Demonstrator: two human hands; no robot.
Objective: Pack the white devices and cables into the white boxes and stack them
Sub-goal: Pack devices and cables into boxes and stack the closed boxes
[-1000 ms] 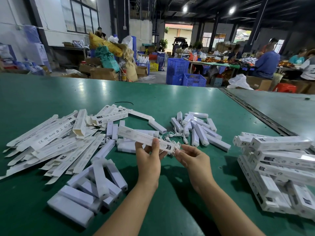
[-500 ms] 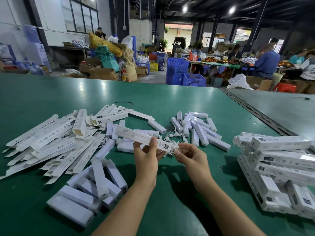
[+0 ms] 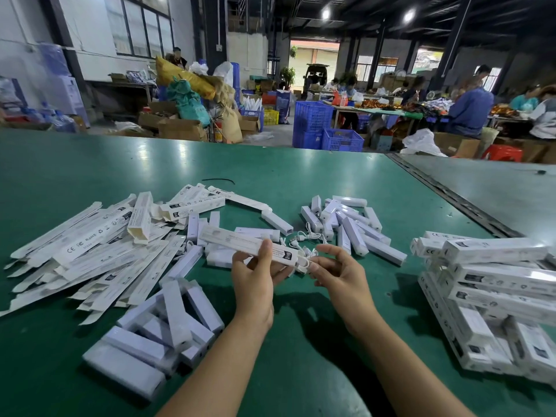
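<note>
My left hand (image 3: 255,278) grips a long white box (image 3: 237,242) above the green table (image 3: 301,182), its open end pointing right. At that end my right hand (image 3: 334,266) pinches a small white cable (image 3: 303,264) at the mouth of the box. Flat unfolded boxes (image 3: 90,254) lie spread at the left. Loose white devices (image 3: 349,227) sit in a heap behind my right hand, and more devices (image 3: 162,326) lie near my left forearm. Packed boxes (image 3: 493,284) are stacked at the right. A few loose cables (image 3: 304,237) lie behind the held box.
A dark seam (image 3: 451,194) runs between this table and the one to the right. Beyond the far edge stand blue crates (image 3: 313,121), cardboard boxes and sacks. Several people sit at tables at the back right.
The box in my left hand has tilted and shifted slightly left. My right hand's fingers have worked the cable against the box's open end.
</note>
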